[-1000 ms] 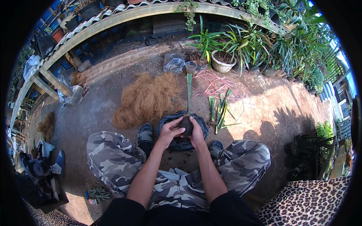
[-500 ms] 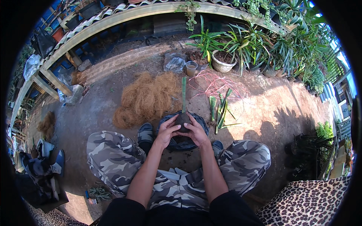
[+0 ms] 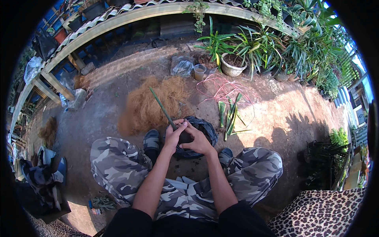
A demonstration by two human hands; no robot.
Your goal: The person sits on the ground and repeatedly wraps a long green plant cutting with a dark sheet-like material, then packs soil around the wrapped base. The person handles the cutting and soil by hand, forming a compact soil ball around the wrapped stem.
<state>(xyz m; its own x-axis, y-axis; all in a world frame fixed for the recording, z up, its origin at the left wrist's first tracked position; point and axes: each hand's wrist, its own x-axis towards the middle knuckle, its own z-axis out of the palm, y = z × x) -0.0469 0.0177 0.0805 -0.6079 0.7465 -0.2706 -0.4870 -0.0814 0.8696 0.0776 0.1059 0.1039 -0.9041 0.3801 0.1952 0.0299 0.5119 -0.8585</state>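
Note:
Between both palms I hold a dark ball of soil, over an open black plastic bag. A long, narrow green leaf stands out of the ball and leans to the far left. My left hand wraps the ball's left side, close to the foot of the leaf. My right hand curves round the other side, its fingers reaching over the top toward the left hand. Much of the ball is hidden by the fingers. The bag's inside is mostly covered by my hands.
Brown coconut fibre lies heaped beyond my left hand. Pink string lies loosely tangled at the far right, with cut green leaves nearer. A plastic cup, a clear bag and a potted plant stand farther back.
The ball has turned in my hands, so the leaf swings from upright to leaning left. My right hand has shifted its fingers up over the ball.

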